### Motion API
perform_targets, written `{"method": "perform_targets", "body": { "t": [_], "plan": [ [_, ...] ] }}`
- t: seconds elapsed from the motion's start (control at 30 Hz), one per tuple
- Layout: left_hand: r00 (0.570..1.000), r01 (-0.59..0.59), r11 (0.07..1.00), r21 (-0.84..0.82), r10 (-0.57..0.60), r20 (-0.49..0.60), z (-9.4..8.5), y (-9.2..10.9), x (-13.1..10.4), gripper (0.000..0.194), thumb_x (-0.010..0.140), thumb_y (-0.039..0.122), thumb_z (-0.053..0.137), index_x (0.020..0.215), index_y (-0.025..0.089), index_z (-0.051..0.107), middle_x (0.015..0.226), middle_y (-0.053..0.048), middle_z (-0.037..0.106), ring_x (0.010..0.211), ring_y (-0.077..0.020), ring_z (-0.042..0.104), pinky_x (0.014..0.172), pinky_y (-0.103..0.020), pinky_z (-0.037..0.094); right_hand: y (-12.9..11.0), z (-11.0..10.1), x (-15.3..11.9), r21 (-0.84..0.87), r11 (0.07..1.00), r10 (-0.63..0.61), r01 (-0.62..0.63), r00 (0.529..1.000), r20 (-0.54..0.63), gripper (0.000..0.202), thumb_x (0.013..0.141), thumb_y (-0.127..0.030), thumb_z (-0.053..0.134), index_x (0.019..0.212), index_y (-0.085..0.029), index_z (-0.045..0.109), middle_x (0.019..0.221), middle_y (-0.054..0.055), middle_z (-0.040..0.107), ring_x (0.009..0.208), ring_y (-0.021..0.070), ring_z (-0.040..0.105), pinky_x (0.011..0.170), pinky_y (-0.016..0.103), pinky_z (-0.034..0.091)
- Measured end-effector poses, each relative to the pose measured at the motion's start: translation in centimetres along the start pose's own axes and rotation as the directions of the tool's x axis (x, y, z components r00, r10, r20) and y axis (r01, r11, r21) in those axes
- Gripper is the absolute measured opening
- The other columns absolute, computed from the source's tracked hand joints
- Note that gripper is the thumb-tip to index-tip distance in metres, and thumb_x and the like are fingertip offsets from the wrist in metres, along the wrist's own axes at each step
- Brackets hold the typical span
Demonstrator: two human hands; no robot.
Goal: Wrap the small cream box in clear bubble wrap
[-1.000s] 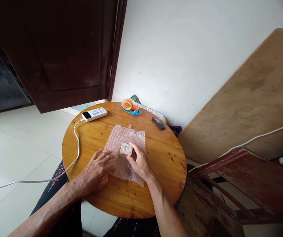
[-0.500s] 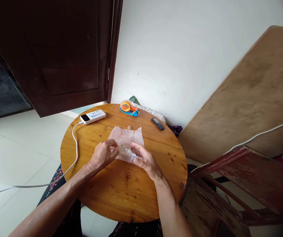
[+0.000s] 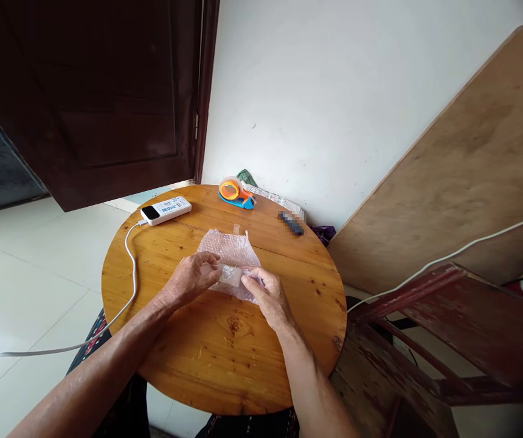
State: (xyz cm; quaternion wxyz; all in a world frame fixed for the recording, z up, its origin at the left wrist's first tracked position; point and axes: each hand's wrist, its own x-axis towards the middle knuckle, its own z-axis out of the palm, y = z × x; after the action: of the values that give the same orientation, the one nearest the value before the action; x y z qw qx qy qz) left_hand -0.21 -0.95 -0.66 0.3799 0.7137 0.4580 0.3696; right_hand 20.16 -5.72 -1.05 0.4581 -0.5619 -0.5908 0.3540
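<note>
A sheet of pinkish bubble wrap (image 3: 229, 244) lies on the round wooden table (image 3: 238, 359). On its near part is a small, pale block-like item (image 3: 230, 275), covered by a layer of the wrap. My left hand (image 3: 193, 277) pinches the wrap at the item's left end, fingers bent together. At the right end, my right hand (image 3: 268, 295) has its thumb and fingers closed on the wrap's edge. The item's details are blurred under the plastic.
A white device (image 3: 166, 210) with a cable stands at the table's back left. An orange and blue tape dispenser (image 3: 236, 193) is at the back, with a dark pixelated object (image 3: 291, 223) to its right. A red wooden chair (image 3: 462, 322) is on the right.
The near part of the wrap now covers the small item, whose printed face showed before. My right hand's fingers have closed on the wrap. The view has shifted slightly.
</note>
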Motion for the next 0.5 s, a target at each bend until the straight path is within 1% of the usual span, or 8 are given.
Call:
{"method": "perform_targets", "body": {
  "t": [0.07, 0.1, 0.13, 0.2, 0.23, 0.3, 0.4, 0.5],
  "plan": [
    [1.0, 0.017, 0.998, -0.053, -0.016, 0.012, 0.2, 0.2, 0.2, 0.017, 0.074, 0.035, 0.059, 0.073, 0.018, 0.061, 0.106, -0.008, 0.074, 0.091, -0.021, 0.069, 0.077, -0.029, 0.052, 0.1, 0.0, 0.1, 0.042, 0.999, 0.021, -0.022, 1.0, 0.014, 0.02, 0.081, -0.04, 0.063, 0.082, -0.021, 0.069, 0.094, 0.003, 0.073, 0.082, 0.0188, 0.066, 0.073, 0.029, 0.051],
    [0.999, 0.031, 0.996, -0.079, -0.03, 0.02, 0.4, 0.3, 0.3, 0.017, 0.073, 0.035, 0.059, 0.072, 0.018, 0.061, 0.1, -0.007, 0.074, 0.086, -0.0198, 0.068, 0.073, -0.027, 0.051, 0.1, 0.0, 0.1, 0.051, 0.998, 0.027, -0.028, 0.999, 0.018, 0.021, 0.081, -0.041, 0.063, 0.084, -0.021, 0.069, 0.087, 0.002, 0.072, 0.078, 0.0176, 0.065, 0.071, 0.028, 0.05],
    [0.999, 0.05, 0.994, -0.102, -0.048, 0.027, 0.6, 0.3, 0.3, 0.017, 0.072, 0.034, 0.058, 0.071, 0.017, 0.06, 0.092, -0.006, 0.074, 0.079, -0.0181, 0.066, 0.068, -0.026, 0.049, 0.2, 0.0, 0.0, 0.051, 0.998, 0.034, -0.035, 0.999, 0.019, 0.022, 0.081, -0.042, 0.063, 0.083, -0.021, 0.069, 0.081, 0.0, 0.07, 0.074, 0.0163, 0.063, 0.068, 0.027, 0.049],
    [0.996, 0.091, 0.986, -0.139, -0.088, 0.027, 0.9, 0.3, 0.3, 0.016, 0.07, 0.032, 0.057, 0.069, 0.017, 0.059, 0.075, -0.003, 0.069, 0.065, -0.0142, 0.059, 0.058, -0.023, 0.044, 0.2, -0.1, -0.1, 0.038, 0.998, 0.05, -0.05, 0.999, 0.015, 0.023, 0.079, -0.042, 0.064, 0.075, -0.02, 0.066, 0.07, -0.002, 0.065, 0.064, 0.0138, 0.057, 0.061, 0.024, 0.045],
    [0.994, 0.106, 0.982, -0.154, -0.103, 0.024, 1.0, 0.3, 0.3, 0.014, 0.068, 0.031, 0.057, 0.067, 0.017, 0.058, 0.07, -0.001, 0.066, 0.06, -0.0126, 0.055, 0.055, -0.022, 0.041, 0.2, -0.1, -0.2, 0.029, 0.998, 0.058, -0.058, 0.998, 0.012, 0.023, 0.078, -0.042, 0.065, 0.071, -0.02, 0.064, 0.067, -0.002, 0.062, 0.061, 0.0129, 0.053, 0.059, 0.024, 0.042],
    [0.993, 0.12, 0.977, -0.177, -0.119, 0.018, 1.2, 0.3, 0.2, 0.011, 0.064, 0.028, 0.055, 0.064, 0.017, 0.055, 0.07, -0.001, 0.064, 0.058, -0.0107, 0.051, 0.053, -0.021, 0.038, 0.1, -0.1, -0.4, 0.01, 0.998, 0.068, -0.068, 0.998, 0.006, 0.024, 0.075, -0.04, 0.066, 0.064, -0.02, 0.059, 0.063, -0.003, 0.058, 0.059, 0.012, 0.05, 0.057, 0.023, 0.039],
    [0.992, 0.127, 0.968, -0.216, -0.123, 0.034, 1.4, 0.4, 0.0, 0.008, 0.061, 0.024, 0.054, 0.061, 0.017, 0.052, 0.076, -0.002, 0.066, 0.062, -0.0103, 0.051, 0.056, -0.021, 0.039, -0.1, -0.1, -0.6, -0.005, 0.997, 0.079, -0.079, 0.997, -0.002, 0.022, 0.072, -0.037, 0.065, 0.061, -0.02, 0.056, 0.065, -0.002, 0.058, 0.062, 0.0123, 0.049, 0.059, 0.024, 0.038],
    [0.989, 0.142, 0.947, -0.289, -0.123, 0.082, 1.2, 0.6, -0.2, 0.01, 0.061, 0.023, 0.054, 0.067, 0.016, 0.054, 0.073, -0.001, 0.062, 0.062, -0.0105, 0.051, 0.057, -0.021, 0.039, -0.2, 0.0, -0.7, 0.001, 0.995, 0.102, -0.102, 0.995, -0.009, 0.022, 0.069, -0.036, 0.065, 0.06, -0.02, 0.054, 0.066, -0.002, 0.059, 0.061, 0.0121, 0.048, 0.058, 0.024, 0.038]
  ]
}}
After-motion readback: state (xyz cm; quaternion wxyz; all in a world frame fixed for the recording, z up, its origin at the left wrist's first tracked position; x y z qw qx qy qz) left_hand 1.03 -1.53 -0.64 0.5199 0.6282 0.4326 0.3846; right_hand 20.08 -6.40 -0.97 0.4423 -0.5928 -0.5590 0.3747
